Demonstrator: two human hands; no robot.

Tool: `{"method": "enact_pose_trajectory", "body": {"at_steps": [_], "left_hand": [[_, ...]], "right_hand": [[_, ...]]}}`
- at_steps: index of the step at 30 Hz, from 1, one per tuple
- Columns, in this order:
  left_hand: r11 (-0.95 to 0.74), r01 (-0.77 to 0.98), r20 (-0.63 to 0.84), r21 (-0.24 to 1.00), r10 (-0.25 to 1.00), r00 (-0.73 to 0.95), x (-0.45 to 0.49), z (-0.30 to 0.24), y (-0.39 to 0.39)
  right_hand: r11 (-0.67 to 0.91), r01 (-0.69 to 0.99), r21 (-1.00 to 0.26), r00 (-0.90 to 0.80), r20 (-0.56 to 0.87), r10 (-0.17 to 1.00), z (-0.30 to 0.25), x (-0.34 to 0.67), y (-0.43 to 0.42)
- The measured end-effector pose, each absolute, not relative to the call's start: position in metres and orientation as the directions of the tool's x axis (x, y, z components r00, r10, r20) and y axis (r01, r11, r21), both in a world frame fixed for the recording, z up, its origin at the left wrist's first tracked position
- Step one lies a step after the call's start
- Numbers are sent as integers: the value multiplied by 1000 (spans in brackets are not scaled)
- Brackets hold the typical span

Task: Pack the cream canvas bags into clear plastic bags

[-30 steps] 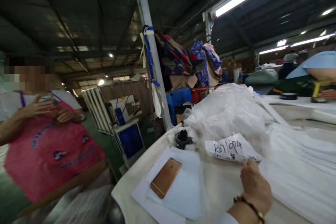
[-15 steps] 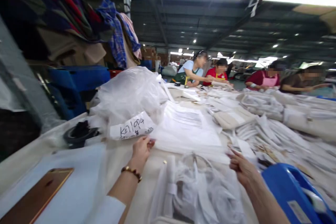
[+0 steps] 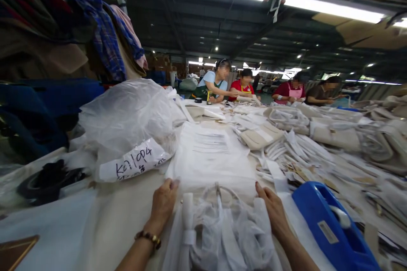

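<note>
A clear plastic bag (image 3: 216,167) with lines of printed text lies flat in front of me. My left hand (image 3: 163,201) pinches its near left corner; a beaded bracelet is on that wrist. At the near right corner, my right hand (image 3: 271,207) has its fingers closed on the bag's edge. Between my forearms rests a beige and white handbag-like item (image 3: 222,233), its straps and parts wrapped in white film. The bag's near edge lies just beyond the top of this item; whether it overlaps cannot be made out.
A blue tape dispenser (image 3: 330,224) stands at right. Left are a bulging plastic sack (image 3: 127,110), a handwritten label (image 3: 133,161), dark tape rolls (image 3: 47,182) and a phone (image 3: 17,252). Wrapped beige pieces (image 3: 263,135) cover the right side. Several co-workers (image 3: 211,84) sit beyond.
The view has turned right, so the surroundings sit further left. Both hands have come nearer to me with the plastic bag's edge, closer to the wrapped item.
</note>
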State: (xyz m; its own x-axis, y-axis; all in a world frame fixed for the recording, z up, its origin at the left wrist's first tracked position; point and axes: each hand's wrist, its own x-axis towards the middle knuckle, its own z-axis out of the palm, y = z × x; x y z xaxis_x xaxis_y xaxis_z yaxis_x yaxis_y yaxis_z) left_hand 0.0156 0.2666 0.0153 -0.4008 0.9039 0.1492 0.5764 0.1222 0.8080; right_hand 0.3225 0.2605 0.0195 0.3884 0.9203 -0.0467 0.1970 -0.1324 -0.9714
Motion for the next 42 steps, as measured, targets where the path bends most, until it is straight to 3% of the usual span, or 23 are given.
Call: {"method": "enact_pose_trajectory", "body": {"at_steps": [6, 11, 16, 23, 29, 34, 37, 42], "left_hand": [[35, 732, 180, 680, 960, -213, 20, 23, 263], [-50, 761, 176, 647, 981, -85, 20, 41, 253], [-121, 758, 258, 641, 964, -64, 20, 40, 235], [-266, 715, 385, 646, 923, -5, 11, 13, 206], [-349, 686, 359, 639, 923, 135, -2, 0, 208], [-293, 581, 347, 759, 938, 19, -6, -5, 199], [-181, 523, 259, 833, 962, -81, -1, 4, 194], [-131, 575, 225, 808, 970, -94, 12, 21, 195]], "right_hand": [[-69, 392, -917, 374, 90, 923, 19, 329, 250], [7, 462, -887, 341, 185, 921, 19, 333, 239], [70, 496, -866, 310, 252, 917, 9, 337, 225], [93, 609, -788, 193, 260, 946, -6, 343, 205], [140, 648, -748, 61, 234, 970, 4, 339, 208], [116, 578, -808, 89, 204, 975, 0, 347, 198], [103, 513, -852, 168, 218, 961, -2, 351, 194], [119, 543, -831, 233, 285, 930, 2, 348, 198]]}}
